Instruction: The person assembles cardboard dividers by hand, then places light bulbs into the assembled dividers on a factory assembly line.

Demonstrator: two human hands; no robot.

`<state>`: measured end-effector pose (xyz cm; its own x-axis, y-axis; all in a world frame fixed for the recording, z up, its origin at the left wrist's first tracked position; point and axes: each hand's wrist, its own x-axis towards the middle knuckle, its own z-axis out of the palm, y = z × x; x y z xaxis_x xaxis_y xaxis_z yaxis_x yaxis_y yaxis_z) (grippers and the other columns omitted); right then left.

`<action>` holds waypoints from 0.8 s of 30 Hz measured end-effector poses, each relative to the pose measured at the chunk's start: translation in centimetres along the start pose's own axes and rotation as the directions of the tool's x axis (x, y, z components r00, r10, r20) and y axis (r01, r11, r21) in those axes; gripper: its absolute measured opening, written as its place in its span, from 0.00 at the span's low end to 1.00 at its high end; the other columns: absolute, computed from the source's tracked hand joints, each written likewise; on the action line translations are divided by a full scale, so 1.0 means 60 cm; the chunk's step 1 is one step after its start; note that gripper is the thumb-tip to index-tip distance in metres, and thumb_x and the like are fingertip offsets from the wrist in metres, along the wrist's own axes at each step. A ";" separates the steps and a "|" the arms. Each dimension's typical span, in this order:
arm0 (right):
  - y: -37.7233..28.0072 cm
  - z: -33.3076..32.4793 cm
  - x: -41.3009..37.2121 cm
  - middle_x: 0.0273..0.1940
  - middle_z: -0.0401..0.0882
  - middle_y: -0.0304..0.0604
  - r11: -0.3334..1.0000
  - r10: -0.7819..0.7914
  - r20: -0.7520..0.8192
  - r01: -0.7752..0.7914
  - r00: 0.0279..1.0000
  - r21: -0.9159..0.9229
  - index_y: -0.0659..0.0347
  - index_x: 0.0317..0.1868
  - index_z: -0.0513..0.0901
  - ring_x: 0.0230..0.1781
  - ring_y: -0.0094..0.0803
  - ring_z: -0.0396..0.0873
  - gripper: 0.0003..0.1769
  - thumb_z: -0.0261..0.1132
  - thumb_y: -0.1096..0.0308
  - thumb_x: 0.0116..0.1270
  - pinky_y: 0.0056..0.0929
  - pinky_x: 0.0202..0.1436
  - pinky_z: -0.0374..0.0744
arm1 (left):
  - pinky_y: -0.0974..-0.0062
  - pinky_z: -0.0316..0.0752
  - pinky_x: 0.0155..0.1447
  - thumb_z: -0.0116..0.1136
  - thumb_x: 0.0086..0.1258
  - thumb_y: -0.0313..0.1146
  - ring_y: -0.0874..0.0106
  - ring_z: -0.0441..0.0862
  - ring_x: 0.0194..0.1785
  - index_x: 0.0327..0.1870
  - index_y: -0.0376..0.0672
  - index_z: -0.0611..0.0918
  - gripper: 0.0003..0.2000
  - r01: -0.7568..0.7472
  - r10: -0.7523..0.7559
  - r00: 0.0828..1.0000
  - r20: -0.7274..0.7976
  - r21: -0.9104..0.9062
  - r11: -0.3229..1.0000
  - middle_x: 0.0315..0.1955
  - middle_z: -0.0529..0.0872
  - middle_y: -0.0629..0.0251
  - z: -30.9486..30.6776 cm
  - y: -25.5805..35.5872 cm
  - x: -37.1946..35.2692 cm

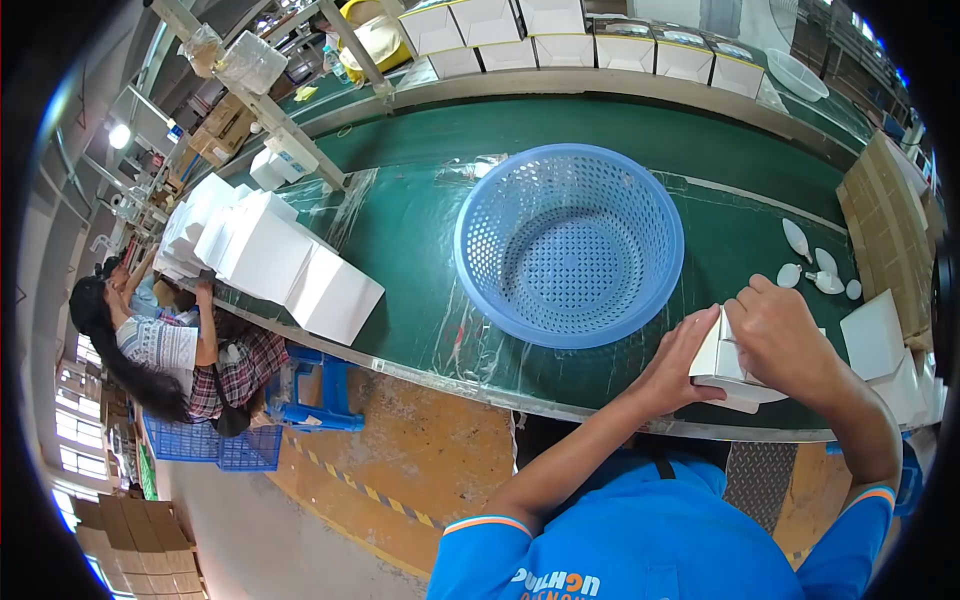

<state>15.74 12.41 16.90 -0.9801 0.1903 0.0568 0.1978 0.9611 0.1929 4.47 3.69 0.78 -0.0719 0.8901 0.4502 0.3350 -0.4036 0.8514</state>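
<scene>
At the near side of the green workbench (400, 255), a white box (722, 362) is getting handled. Light, even pressure should be keeping its panels square (no crushing!). The left hand (672, 368) is gripping one side, half-open; the right hand (778, 335) is arching over the top, fingers curled, whether pinching I can't tell.

shirt (650, 530): bright blue | sleeves (483, 555): short | cuff trim (490, 520): orange, white | lettering (556, 582): white, orange | fingers (697, 328): bare
</scene>
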 end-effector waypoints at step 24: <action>0.061 -0.001 -0.021 0.35 0.80 0.40 0.936 0.081 0.055 -0.095 0.995 0.338 0.58 0.42 0.85 0.39 0.38 0.76 0.15 0.69 0.61 0.56 0.36 0.42 0.77 | 0.61 0.62 0.70 0.82 0.42 0.35 0.56 0.66 0.68 0.73 0.33 0.50 0.59 0.106 -0.105 0.994 0.037 -0.034 0.994 0.65 0.66 0.49 0.004 -0.018 -0.013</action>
<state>17.71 15.67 17.62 -0.9602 0.2786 0.0184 0.2725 0.9495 -0.1555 4.39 3.49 -0.54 -0.0721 0.9346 0.3484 0.2936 -0.3139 0.9029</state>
